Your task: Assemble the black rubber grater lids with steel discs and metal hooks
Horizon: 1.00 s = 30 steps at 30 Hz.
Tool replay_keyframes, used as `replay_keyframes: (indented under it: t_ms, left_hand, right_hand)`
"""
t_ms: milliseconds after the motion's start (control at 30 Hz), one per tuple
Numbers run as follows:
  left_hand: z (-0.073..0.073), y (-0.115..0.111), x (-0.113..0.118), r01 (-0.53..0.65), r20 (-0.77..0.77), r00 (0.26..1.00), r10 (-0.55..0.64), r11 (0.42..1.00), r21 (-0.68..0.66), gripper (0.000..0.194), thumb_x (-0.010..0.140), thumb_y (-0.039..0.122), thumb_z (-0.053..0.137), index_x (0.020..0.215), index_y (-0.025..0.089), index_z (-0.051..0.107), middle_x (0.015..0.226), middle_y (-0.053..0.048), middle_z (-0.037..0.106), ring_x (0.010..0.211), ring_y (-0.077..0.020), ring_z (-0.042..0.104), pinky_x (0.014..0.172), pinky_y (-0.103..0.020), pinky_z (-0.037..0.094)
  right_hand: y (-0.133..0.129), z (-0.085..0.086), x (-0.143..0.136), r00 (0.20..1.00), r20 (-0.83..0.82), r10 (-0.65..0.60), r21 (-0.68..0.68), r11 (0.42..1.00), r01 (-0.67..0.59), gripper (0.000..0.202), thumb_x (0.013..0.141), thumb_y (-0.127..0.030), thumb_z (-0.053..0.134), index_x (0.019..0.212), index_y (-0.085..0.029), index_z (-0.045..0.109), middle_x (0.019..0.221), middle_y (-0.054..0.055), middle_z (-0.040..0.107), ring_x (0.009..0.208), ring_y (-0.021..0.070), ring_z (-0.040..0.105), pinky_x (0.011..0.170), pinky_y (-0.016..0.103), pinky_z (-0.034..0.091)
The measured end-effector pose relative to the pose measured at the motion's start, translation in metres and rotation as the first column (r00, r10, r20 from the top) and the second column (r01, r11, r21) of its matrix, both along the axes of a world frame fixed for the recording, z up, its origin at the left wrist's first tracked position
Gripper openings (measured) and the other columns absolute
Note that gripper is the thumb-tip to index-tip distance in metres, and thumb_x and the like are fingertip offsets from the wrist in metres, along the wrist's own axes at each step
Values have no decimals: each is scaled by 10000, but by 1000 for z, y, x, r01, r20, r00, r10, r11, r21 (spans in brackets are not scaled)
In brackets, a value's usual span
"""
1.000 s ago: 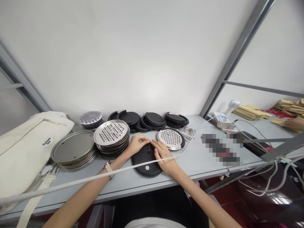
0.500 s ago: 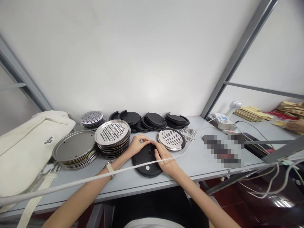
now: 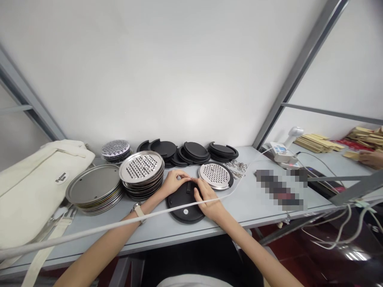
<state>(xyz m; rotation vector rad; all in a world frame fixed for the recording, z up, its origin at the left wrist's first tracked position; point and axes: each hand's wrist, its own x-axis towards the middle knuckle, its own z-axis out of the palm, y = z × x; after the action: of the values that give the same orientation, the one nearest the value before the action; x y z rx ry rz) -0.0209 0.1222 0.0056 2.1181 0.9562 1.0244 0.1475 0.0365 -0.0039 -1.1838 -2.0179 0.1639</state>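
On one black disc [image 3: 185,201] (two hands), left hand [image 3: 172,182], right hand [image 3: 206,197] grip its clip.

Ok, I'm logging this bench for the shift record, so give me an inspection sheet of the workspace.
Surface: grey table, mostly covered at the back.
Job's things: black disc lying flat at the front edge.
Clutter: stack of grater discs, stack of plain metal trays, black disc stacks, single grater disc, cream bag.
Hands: left hand and right hand both rest on the black disc's far edge.
Cables: white cable crosses both forearms.
Surroundings: white wall, grey frame, another person's hand at far right.
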Motion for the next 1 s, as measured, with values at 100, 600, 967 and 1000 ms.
replay_keyframes:
  t_ms: [100, 600, 967, 1000]
  left_hand:
    - [0, -1, 0, 12, 11, 1000, -12, 1000, 7, 115, 780, 246, 648, 780, 166, 730, 786, -45, 715, 747, -158, 619, 670, -246, 426]
    - [0, -2, 1, 36, 49, 998, -35, 999, -31, 170, 792, 304, 635, 799, 166, 734, 819, -61, 718, 794, -189, 635, 726, -276, 449]
    - [-1, -3, 1, 3, 35, 999, -3, 1000, 9, 207, 828, 326, 591, 789, 162, 711, 816, -49, 697, 819, -173, 606, 752, -270, 434]
    - [-1, -3, 1, -8, 40, 999, 8, 1000, 11, 219, 836, 330, 576, 789, 159, 705, 821, -49, 695, 821, -171, 606, 755, -270, 437]
  right_hand:
    - [0, -2, 0, 1000, -7, 3, -9, 1000, -3, 318, 916, -201, 355, 1223, -182, 434, 1179, 114, 553, 1162, 224, 489, 1019, 431, 403]
    - [0, -5, 1, 999, -20, -34, -3, 999, 34, 330, 907, -215, 367, 1225, -161, 437, 1170, 140, 573, 1145, 247, 520, 989, 447, 435]
    - [0, 0, 1, 998, -55, 24, -35, 999, -26, 279, 913, -189, 353, 1173, -182, 454, 1114, 115, 577, 1087, 225, 541, 959, 417, 454]
    - [0, 0, 1, 998, -60, 26, -38, 999, -28, 279, 914, -187, 351, 1174, -183, 451, 1115, 114, 575, 1085, 222, 541, 957, 413, 455]
